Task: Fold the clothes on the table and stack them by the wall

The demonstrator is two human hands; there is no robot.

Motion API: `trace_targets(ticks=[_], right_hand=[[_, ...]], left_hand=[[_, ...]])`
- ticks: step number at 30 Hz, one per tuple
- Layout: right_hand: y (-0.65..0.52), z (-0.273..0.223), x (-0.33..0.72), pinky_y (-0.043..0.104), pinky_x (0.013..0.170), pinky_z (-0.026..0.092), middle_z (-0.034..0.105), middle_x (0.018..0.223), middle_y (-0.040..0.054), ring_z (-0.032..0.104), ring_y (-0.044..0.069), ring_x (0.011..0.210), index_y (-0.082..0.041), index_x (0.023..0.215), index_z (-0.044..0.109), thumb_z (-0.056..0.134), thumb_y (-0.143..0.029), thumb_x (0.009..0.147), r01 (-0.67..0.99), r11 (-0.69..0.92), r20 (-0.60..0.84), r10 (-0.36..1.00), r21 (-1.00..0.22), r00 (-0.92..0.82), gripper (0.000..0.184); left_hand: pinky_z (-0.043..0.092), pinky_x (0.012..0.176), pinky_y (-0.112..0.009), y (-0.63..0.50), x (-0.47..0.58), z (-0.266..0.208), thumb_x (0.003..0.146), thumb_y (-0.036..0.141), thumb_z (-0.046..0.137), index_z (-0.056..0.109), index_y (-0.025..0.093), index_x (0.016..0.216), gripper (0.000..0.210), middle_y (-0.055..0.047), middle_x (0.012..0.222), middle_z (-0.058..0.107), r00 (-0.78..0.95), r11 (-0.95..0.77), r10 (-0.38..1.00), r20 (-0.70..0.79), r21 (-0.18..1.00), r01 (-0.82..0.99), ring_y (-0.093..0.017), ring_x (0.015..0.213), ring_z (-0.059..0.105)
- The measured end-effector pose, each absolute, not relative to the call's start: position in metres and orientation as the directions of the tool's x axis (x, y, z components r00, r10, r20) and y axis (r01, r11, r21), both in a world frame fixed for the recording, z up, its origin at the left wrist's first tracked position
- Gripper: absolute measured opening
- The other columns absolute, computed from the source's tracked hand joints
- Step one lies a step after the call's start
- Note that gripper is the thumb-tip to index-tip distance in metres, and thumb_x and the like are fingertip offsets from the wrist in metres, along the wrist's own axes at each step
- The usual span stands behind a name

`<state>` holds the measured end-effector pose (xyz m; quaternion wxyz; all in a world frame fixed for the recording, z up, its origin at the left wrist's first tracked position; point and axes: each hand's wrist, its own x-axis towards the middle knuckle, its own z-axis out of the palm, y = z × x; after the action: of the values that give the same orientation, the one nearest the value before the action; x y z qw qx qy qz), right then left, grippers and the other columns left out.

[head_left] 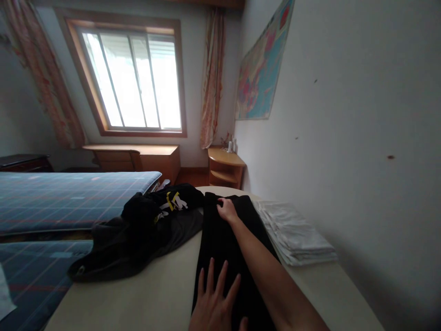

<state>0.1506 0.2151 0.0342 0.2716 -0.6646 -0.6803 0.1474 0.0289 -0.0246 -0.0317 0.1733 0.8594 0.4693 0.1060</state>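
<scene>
Black trousers (214, 239) lie lengthwise on the cream table (155, 294), their waistband at the far end. My left hand (215, 296) rests flat on the near part of the cloth, fingers spread and holding nothing. Farther off, my right hand (227, 210) reaches to the waistband, its fingers bent in on the fabric there; its forearm crosses over the trousers. A black and dark grey garment with yellow and white print (148, 230) lies crumpled left of the trousers. To their right sits a stack of folded white cloth (292, 234).
Blue plaid mattresses (76, 197) lie beyond the table's left side. A white wall (361, 184) runs along the right. A corner shelf (225, 158) and a wooden desk (158, 150) stand at the back, the desk under a window (134, 82).
</scene>
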Motion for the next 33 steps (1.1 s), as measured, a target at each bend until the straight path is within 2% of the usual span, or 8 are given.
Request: trace_targets(ticks=[3,6,12,17,22,25,29,33], right_hand=[[0.207,0.032,0.133,0.05,0.113,0.026,0.036,0.157,0.0128,0.029,0.034,0.143,-0.022,0.139,0.055,0.046,-0.042,0.098,0.889,0.095,0.216,0.976,-0.447,0.004,0.047],[0.202,0.027,0.115,0.049,0.114,0.024,0.034,0.159,0.0092,0.029,0.031,0.143,-0.026,0.148,0.045,0.036,-0.052,0.1,0.922,0.176,0.156,0.979,-0.345,-0.129,0.055],[0.212,0.017,0.097,0.055,0.115,0.013,0.021,0.165,0.0076,0.015,0.036,0.149,-0.028,0.157,0.025,0.032,-0.055,0.099,0.928,0.172,0.001,0.983,-0.331,-0.182,0.064],[0.226,0.017,0.093,0.059,0.115,0.008,0.014,0.166,0.0081,0.007,0.038,0.15,-0.031,0.158,0.021,0.033,-0.059,0.098,0.931,0.134,-0.037,0.987,-0.339,-0.155,0.067],[0.226,0.027,0.104,0.047,0.116,0.019,0.03,0.161,0.0077,0.022,0.032,0.148,-0.029,0.152,0.039,0.03,-0.069,0.096,0.901,0.236,0.0,0.967,-0.365,-0.253,0.07],[0.213,0.036,0.12,0.036,0.111,0.029,0.042,0.154,0.0058,0.035,0.025,0.141,-0.027,0.141,0.054,0.031,-0.057,0.101,0.898,0.27,0.092,0.963,-0.349,-0.254,0.055],[0.192,0.041,0.149,0.038,0.102,0.037,0.052,0.14,0.0133,0.045,0.027,0.128,-0.02,0.133,0.057,0.037,-0.032,0.101,0.949,0.127,0.2,0.977,-0.288,-0.071,0.04],[0.184,0.037,0.176,0.041,0.092,0.044,0.054,0.13,0.0183,0.051,0.032,0.12,-0.017,0.129,0.057,0.056,-0.027,0.092,0.97,-0.039,0.215,0.972,-0.239,0.092,0.038]], left_hand=[[0.012,0.108,-0.082,-0.023,0.029,-0.035,0.082,0.048,0.069,0.016,0.044,0.156,0.091,-0.003,0.164,0.0,0.547,-0.508,0.837,0.013,0.39,0.768,-0.053,0.144,-0.001],[0.013,0.107,-0.083,-0.021,0.03,-0.037,0.082,0.05,0.068,0.014,0.044,0.156,0.092,-0.004,0.164,0.001,0.553,-0.512,0.833,-0.003,0.377,0.772,-0.054,0.144,0.001],[0.014,0.106,-0.084,-0.016,0.029,-0.046,0.086,0.055,0.064,0.007,0.046,0.155,0.09,-0.004,0.164,0.002,0.578,-0.53,0.815,-0.026,0.369,0.764,-0.055,0.143,0.004],[0.02,0.106,-0.083,-0.015,0.027,-0.051,0.086,0.051,0.067,0.006,0.048,0.154,0.092,-0.003,0.163,0.002,0.593,-0.555,0.805,-0.003,0.349,0.756,-0.055,0.142,0.009],[0.02,0.105,-0.082,-0.022,0.03,-0.039,0.081,0.043,0.071,0.01,0.045,0.156,0.096,-0.006,0.163,0.006,0.546,-0.534,0.836,0.059,0.32,0.783,-0.054,0.143,0.009],[0.016,0.107,-0.081,-0.027,0.032,-0.028,0.079,0.042,0.072,0.018,0.044,0.155,0.094,-0.007,0.163,0.006,0.52,-0.499,0.853,0.039,0.349,0.793,-0.052,0.144,0.004],[0.011,0.11,-0.079,-0.032,0.033,-0.018,0.079,0.043,0.07,0.022,0.043,0.155,0.09,-0.004,0.163,0.004,0.498,-0.478,0.866,0.046,0.369,0.797,-0.05,0.145,-0.001],[0.01,0.11,-0.078,-0.035,0.033,-0.015,0.082,0.043,0.066,0.023,0.04,0.155,0.085,-0.004,0.164,0.004,0.498,-0.486,0.864,0.069,0.37,0.792,-0.049,0.146,-0.003]])
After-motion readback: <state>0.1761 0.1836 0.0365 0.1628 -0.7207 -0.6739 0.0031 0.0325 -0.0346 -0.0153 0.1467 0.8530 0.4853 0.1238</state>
